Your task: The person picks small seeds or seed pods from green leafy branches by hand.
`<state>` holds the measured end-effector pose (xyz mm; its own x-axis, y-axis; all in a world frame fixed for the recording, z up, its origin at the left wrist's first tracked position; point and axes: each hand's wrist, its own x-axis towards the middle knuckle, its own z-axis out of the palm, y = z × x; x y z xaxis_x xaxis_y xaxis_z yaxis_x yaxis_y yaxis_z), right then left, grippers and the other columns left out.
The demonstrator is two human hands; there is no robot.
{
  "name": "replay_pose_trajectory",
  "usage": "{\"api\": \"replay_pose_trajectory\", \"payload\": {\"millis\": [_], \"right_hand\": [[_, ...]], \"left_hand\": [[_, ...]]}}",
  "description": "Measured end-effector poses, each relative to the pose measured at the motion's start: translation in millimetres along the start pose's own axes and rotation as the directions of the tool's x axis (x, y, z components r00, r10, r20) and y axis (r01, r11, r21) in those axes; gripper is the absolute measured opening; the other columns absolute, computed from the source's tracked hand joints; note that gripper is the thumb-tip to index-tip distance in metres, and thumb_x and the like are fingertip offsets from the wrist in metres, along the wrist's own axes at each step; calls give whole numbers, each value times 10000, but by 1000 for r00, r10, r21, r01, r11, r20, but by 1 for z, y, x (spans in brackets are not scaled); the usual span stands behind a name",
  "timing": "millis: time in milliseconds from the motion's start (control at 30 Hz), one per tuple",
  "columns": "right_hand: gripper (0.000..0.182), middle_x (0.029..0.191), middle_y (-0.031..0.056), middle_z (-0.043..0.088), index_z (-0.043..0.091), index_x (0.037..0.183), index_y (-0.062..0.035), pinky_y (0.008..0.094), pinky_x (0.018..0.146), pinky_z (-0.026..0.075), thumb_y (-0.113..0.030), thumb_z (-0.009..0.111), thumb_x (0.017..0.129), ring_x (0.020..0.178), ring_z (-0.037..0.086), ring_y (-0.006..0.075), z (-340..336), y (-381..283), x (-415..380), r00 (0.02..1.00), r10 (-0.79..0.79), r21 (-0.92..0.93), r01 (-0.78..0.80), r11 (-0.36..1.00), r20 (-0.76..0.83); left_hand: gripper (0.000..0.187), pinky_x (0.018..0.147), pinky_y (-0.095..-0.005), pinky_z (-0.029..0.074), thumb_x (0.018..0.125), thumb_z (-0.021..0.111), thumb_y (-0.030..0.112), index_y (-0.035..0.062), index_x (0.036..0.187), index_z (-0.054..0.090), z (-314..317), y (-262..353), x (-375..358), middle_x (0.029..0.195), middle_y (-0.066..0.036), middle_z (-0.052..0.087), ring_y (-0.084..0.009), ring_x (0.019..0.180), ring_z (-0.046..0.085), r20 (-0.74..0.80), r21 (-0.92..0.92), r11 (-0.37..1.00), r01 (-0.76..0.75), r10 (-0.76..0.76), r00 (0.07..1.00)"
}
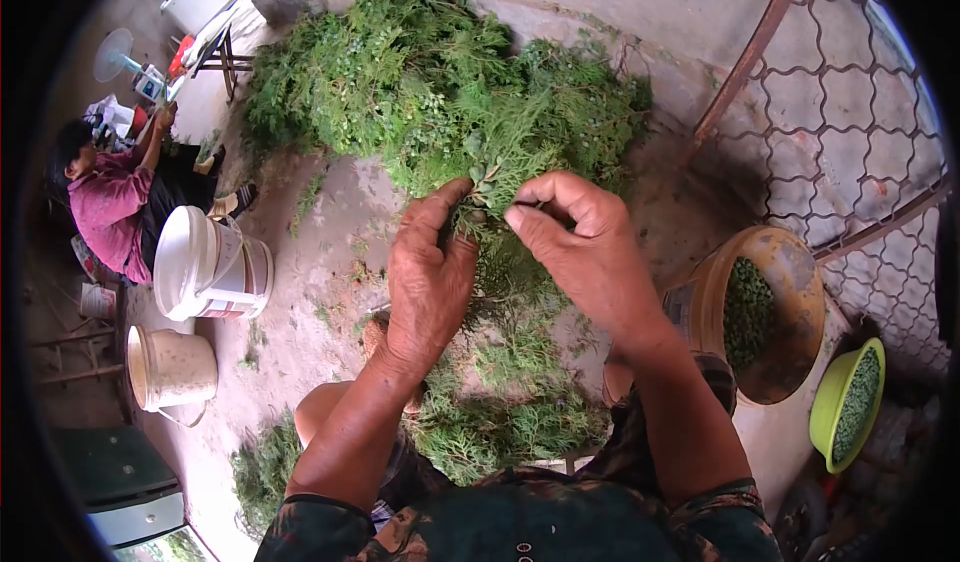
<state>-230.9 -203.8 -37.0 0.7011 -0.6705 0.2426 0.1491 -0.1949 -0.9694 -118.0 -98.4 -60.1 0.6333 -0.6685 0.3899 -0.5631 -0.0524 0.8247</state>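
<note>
My left hand is closed, thumb and fingers pinching a green evergreen sprig with scale-like leaves. Small pale-green cones show on the sprig just above the fingertips. Close to its right side is my right hand, thumb and forefinger pressed together in a pinch. Whatever lies between those fingertips, if anything, is too small to make out. Behind both hands rises a large heap of cut evergreen branches. More cut greenery lies on the ground between my legs.
To my right stand a tan bucket partly filled with green cones and a lime-green basin of the same. A lidded white bucket and an open bucket are at left. Another person sits beyond; wire mesh is at right.
</note>
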Motion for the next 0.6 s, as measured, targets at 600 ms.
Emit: {"api": "replay_pose_trajectory", "payload": {"millis": [600], "right_hand": [[133,640,193,552,539,856,-24,415,501,432,-82,628,777,571,568,368,14,9,-1,989,-123,-410,80,909,-80]], "left_hand": [[322,787,-261,464,745,534,-129,21,1012,632,1,-2,-6,949,-110,626,-177,860,595,-27,-154,984,95,-100,995]]}}
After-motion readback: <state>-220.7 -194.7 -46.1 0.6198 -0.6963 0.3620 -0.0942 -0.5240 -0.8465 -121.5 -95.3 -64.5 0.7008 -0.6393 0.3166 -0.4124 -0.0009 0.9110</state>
